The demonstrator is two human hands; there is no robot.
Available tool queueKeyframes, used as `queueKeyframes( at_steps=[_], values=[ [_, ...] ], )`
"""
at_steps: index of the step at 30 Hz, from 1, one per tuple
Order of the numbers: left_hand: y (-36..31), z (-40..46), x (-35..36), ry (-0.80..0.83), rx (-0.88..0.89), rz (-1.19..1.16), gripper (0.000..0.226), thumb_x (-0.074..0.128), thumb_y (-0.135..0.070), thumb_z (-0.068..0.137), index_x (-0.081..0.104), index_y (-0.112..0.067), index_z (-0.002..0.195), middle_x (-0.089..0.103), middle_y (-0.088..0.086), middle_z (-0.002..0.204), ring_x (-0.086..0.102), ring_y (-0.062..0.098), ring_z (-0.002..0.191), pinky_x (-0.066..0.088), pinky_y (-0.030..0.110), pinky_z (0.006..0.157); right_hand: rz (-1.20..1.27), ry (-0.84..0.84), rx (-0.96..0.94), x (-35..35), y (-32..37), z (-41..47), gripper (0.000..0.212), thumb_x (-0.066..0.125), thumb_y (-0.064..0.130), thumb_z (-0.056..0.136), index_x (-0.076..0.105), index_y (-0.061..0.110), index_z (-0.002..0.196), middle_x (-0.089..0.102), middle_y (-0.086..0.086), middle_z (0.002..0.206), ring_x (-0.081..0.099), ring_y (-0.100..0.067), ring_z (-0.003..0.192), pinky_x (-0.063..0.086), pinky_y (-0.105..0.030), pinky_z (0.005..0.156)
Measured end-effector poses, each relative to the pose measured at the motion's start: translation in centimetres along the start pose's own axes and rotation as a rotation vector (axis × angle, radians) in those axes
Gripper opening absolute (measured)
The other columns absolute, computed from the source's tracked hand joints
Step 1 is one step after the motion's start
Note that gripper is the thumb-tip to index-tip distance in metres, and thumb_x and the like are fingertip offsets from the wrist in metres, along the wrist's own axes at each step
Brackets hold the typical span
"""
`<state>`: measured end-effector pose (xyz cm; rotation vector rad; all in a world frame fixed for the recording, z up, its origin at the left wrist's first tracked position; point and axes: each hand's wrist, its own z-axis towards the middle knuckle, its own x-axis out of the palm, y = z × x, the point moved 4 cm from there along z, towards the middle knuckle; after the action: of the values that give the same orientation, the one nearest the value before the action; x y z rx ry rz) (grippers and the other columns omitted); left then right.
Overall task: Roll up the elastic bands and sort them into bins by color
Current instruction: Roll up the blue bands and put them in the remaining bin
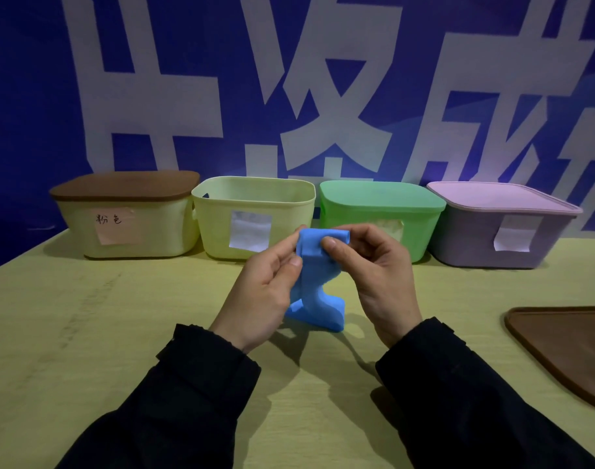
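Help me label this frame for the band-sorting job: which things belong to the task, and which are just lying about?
Belongs to the job:
- blue elastic band, pinched by left hand and right hand
- lidless yellow bin
- brown-lidded bin
- green bin, lid on
- purple bin, lid on

Just lying about:
- loose brown lid on the table
- blue banner

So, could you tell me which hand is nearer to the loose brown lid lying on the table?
The right hand: the brown lid lies off to its right, while the left hand is farther away, across the blue band.
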<state>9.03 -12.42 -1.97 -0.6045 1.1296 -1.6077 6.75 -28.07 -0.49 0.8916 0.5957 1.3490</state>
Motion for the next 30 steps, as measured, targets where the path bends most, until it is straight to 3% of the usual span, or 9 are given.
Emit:
queueKeyframes(
  at_steps=[4, 9, 13, 17, 20, 23, 27, 30],
  values=[
    [0.3, 0.0, 0.6, 0.067, -0.025, -0.007, 0.048, 0.034, 0.005, 0.106, 0.041, -0.009, 0.152, 0.059, 0.0, 0.144, 0.051, 0.013, 0.137, 0.034, 0.045, 0.12, -0.007, -0.021, 0.011, 0.3, -0.1, -0.2, 0.01, 0.077, 0.009, 0.084, 0.07, 0.007, 0.091, 0.074, -0.006, 0.078, 0.066, -0.01, 0.071, 0.052, -0.021, 0.067],
    [0.1, -0.2, 1.0, 0.122, -0.02, -0.007, 0.055, 0.05, -0.012, 0.101, 0.038, -0.018, 0.154, 0.058, -0.007, 0.144, 0.051, 0.01, 0.136, 0.04, 0.041, 0.116, -0.01, -0.033, 0.003, 0.3, -0.1, -0.2, 0.011, 0.078, 0.009, 0.083, 0.068, 0.011, 0.09, 0.073, -0.014, 0.08, 0.065, -0.015, 0.073, 0.054, -0.024, 0.067],
    [-0.3, -0.1, 0.4, -0.06, 0.041, 0.001, 0.051, 0.07, -0.033, 0.091, 0.059, -0.026, 0.14, 0.069, -0.003, 0.127, 0.065, 0.016, 0.118, 0.053, 0.043, 0.102, 0.041, -0.035, 0.004, 0.3, 0.1, -0.1, 0.012, 0.077, 0.016, 0.081, 0.069, 0.01, 0.089, 0.073, -0.003, 0.079, 0.065, -0.011, 0.072, 0.051, -0.022, 0.066],
    [-0.5, -0.1, -0.2, -0.207, 0.028, -0.124, 0.03, 0.075, -0.004, 0.087, 0.074, -0.011, 0.116, 0.079, 0.003, 0.102, 0.075, 0.02, 0.098, 0.059, 0.035, 0.088, 0.06, -0.01, 0.015, 0.7, -0.2, -0.3, 0.014, 0.076, 0.016, 0.081, 0.069, 0.007, 0.089, 0.073, -0.001, 0.077, 0.065, -0.009, 0.071, 0.052, -0.022, 0.066],
    [-0.6, -0.1, -0.3, -0.236, -0.006, -0.159, 0.036, 0.076, -0.003, 0.084, 0.072, -0.01, 0.119, 0.079, 0.003, 0.093, 0.076, 0.017, 0.09, 0.06, 0.026, 0.078, 0.076, -0.014, 0.038, 0.6, -0.4, -0.3, 0.016, 0.075, 0.016, 0.082, 0.068, 0.006, 0.091, 0.073, -0.004, 0.079, 0.066, -0.011, 0.072, 0.053, -0.023, 0.066],
    [-0.7, -0.1, -0.3, -0.217, -0.032, -0.158, 0.037, 0.074, -0.005, 0.087, 0.071, -0.013, 0.123, 0.079, 0.005, 0.092, 0.076, 0.018, 0.091, 0.061, 0.032, 0.081, 0.06, -0.019, 0.049, 0.5, -0.5, -0.2, 0.015, 0.075, 0.013, 0.084, 0.067, 0.005, 0.094, 0.072, -0.007, 0.081, 0.065, -0.014, 0.073, 0.053, -0.025, 0.067],
    [-0.9, -0.3, -0.2, -0.17, -0.021, -0.155, 0.028, 0.065, -0.003, 0.095, 0.072, -0.022, 0.114, 0.079, 0.002, 0.098, 0.076, 0.018, 0.096, 0.06, 0.038, 0.089, 0.006, -0.004, 0.042, 0.2, -0.5, -0.1, 0.018, 0.074, 0.012, 0.088, 0.069, 0.011, 0.105, 0.071, -0.007, 0.087, 0.066, -0.015, 0.077, 0.052, -0.025, 0.066],
    [-0.8, -0.2, -0.2, -0.131, -0.039, -0.143, 0.03, 0.06, -0.005, 0.099, 0.069, -0.022, 0.121, 0.079, 0.002, 0.101, 0.075, 0.018, 0.1, 0.059, 0.041, 0.092, 0.005, 0.004, 0.024, 0.1, -0.4, -0.1, 0.014, 0.073, 0.009, 0.089, 0.07, 0.01, 0.102, 0.071, -0.008, 0.086, 0.066, -0.015, 0.077, 0.052, -0.026, 0.067]
  ],
)
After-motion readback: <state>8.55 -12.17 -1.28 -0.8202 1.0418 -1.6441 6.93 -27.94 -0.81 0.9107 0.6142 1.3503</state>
